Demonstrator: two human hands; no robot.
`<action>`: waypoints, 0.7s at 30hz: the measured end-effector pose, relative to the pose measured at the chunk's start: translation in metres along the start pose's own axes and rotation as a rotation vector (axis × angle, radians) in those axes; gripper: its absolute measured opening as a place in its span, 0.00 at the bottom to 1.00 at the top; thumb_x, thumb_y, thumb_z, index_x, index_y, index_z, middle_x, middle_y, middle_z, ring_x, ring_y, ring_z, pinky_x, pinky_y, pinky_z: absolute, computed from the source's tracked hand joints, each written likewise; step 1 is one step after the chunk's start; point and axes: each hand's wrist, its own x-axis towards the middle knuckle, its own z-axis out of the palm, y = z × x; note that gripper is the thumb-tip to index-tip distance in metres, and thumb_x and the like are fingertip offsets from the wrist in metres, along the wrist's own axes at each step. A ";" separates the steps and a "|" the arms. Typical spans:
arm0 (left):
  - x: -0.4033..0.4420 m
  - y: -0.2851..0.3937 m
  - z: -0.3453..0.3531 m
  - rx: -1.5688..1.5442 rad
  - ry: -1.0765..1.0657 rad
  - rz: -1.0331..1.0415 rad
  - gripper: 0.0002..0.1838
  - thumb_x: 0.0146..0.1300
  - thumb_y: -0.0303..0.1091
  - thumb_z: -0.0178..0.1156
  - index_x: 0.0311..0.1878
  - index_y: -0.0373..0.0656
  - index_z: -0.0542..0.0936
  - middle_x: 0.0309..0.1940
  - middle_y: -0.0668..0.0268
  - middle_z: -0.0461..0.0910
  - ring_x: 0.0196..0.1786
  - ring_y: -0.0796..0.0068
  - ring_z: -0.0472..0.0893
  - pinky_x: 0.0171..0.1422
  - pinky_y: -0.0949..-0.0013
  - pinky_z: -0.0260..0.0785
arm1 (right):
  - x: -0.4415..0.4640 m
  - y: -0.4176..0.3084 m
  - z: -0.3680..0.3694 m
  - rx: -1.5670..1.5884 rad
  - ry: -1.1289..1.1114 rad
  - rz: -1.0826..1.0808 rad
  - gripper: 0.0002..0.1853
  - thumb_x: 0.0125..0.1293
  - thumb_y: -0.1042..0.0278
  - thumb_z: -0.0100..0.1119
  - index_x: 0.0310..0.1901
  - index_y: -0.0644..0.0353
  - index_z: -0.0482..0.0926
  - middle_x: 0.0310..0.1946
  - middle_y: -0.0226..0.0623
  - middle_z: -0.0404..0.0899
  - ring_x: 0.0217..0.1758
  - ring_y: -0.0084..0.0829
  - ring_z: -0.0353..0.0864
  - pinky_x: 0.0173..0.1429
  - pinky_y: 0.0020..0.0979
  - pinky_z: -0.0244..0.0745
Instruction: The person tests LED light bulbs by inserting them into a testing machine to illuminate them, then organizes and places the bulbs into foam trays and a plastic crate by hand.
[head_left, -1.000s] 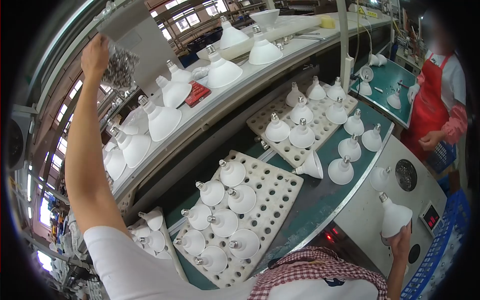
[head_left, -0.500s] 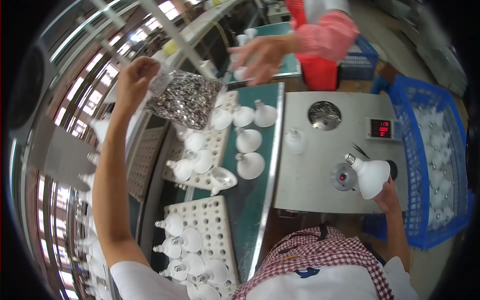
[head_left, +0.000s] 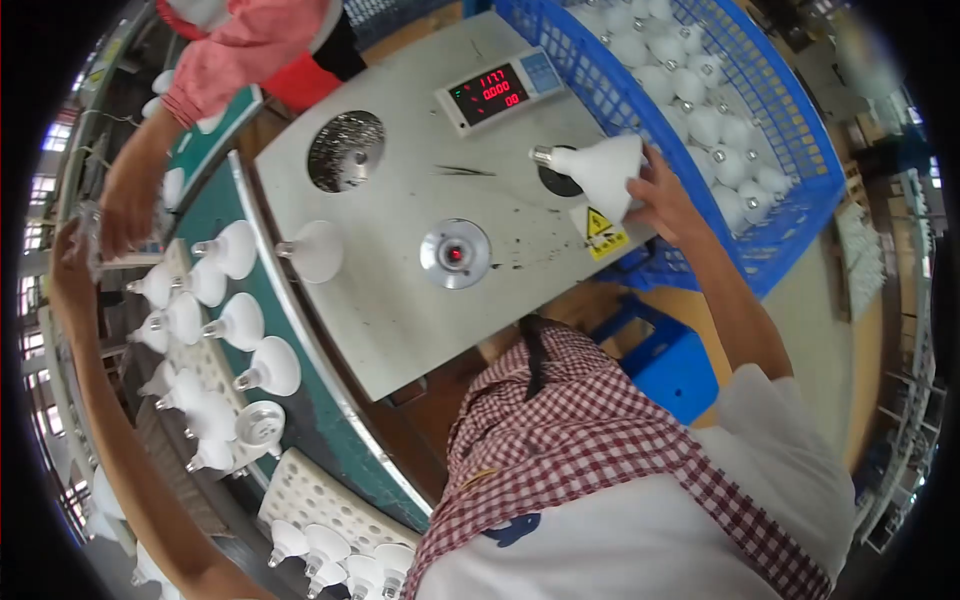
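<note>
My right hand [head_left: 662, 198] grips a white lamp [head_left: 605, 175] by its wide end, over the grey machine top [head_left: 400, 330]. The lamp's metal screw base points left. At the far left, my left hand [head_left: 72, 265] is closed on clear plastic of a bag [head_left: 92, 235]; the bag's contents are mostly hidden. A co-worker's hand [head_left: 132, 190] is right beside it, blurred. Another white lamp [head_left: 318, 252] stands near the machine's left edge. A round metal socket [head_left: 455, 254] with a red light sits in the machine top.
A blue basket [head_left: 790, 235] full of white lamps stands at upper right. The red digital display [head_left: 497, 90] is at the machine's back, beside a round opening [head_left: 345, 150]. White lamps stand on the green bench [head_left: 325, 420] and its perforated trays [head_left: 320, 500]. A blue stool [head_left: 670, 370] is below.
The view has turned toward the machine and basket. The bag of metal pieces, held up in my left hand before, is now at the far left beside the co-worker's hand. My right hand still holds the lamp.
</note>
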 end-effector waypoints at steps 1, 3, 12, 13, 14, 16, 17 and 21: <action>-0.011 0.012 0.002 0.007 0.112 0.024 0.14 0.59 0.35 0.55 0.49 0.49 0.74 0.29 0.64 0.76 0.27 0.80 0.73 0.32 0.74 0.66 | 0.007 -0.002 -0.001 -0.069 0.021 0.001 0.49 0.44 0.62 0.66 0.65 0.55 0.45 0.60 0.45 0.54 0.57 0.40 0.63 0.44 0.44 0.74; -0.050 0.036 0.004 -0.169 0.170 0.049 0.16 0.57 0.30 0.56 0.51 0.44 0.73 0.35 0.63 0.76 0.30 0.79 0.74 0.35 0.73 0.67 | 0.018 -0.005 -0.005 -0.156 0.031 0.019 0.50 0.43 0.62 0.67 0.65 0.55 0.45 0.61 0.47 0.54 0.58 0.41 0.63 0.43 0.44 0.75; -0.393 0.160 0.086 -0.274 -0.243 -0.130 0.14 0.52 0.25 0.57 0.45 0.41 0.74 0.41 0.56 0.70 0.48 0.56 0.67 0.53 0.57 0.57 | 0.054 -0.010 -0.016 -1.252 -0.110 -0.361 0.53 0.32 0.55 0.72 0.62 0.60 0.54 0.56 0.52 0.60 0.61 0.45 0.59 0.63 0.38 0.55; -0.420 0.163 0.094 -0.279 -0.248 -0.141 0.14 0.52 0.25 0.57 0.45 0.41 0.74 0.41 0.56 0.70 0.48 0.56 0.67 0.53 0.57 0.57 | 0.062 -0.004 -0.019 -1.275 -0.143 -0.362 0.52 0.33 0.57 0.71 0.63 0.57 0.53 0.58 0.49 0.58 0.61 0.45 0.59 0.63 0.38 0.55; -0.444 0.165 0.102 -0.245 -0.226 -0.268 0.14 0.53 0.27 0.57 0.45 0.41 0.74 0.42 0.57 0.70 0.47 0.56 0.67 0.54 0.58 0.56 | 0.067 -0.001 -0.019 -1.287 -0.153 -0.360 0.52 0.33 0.57 0.71 0.63 0.57 0.53 0.58 0.49 0.58 0.61 0.45 0.59 0.63 0.38 0.55; -0.463 0.171 0.103 -0.204 -0.209 -0.419 0.13 0.54 0.29 0.57 0.45 0.42 0.74 0.43 0.57 0.70 0.47 0.57 0.66 0.54 0.58 0.56 | 0.078 0.003 -0.015 -1.371 -0.202 -0.379 0.52 0.32 0.58 0.71 0.62 0.57 0.54 0.58 0.50 0.58 0.62 0.46 0.57 0.64 0.38 0.55; -0.470 0.172 0.104 -0.190 -0.175 -0.401 0.13 0.55 0.30 0.57 0.45 0.42 0.74 0.43 0.57 0.70 0.47 0.58 0.66 0.54 0.58 0.55 | 0.083 0.005 -0.012 -1.380 -0.222 -0.382 0.52 0.32 0.58 0.71 0.62 0.57 0.54 0.58 0.50 0.58 0.62 0.46 0.57 0.64 0.38 0.55; -0.477 0.169 0.108 -0.178 -0.159 -0.451 0.13 0.55 0.32 0.57 0.45 0.43 0.74 0.43 0.58 0.70 0.48 0.59 0.66 0.52 0.59 0.56 | 0.101 0.010 -0.005 -1.566 -0.260 -0.366 0.54 0.31 0.53 0.72 0.63 0.48 0.51 0.60 0.58 0.52 0.63 0.55 0.53 0.64 0.42 0.55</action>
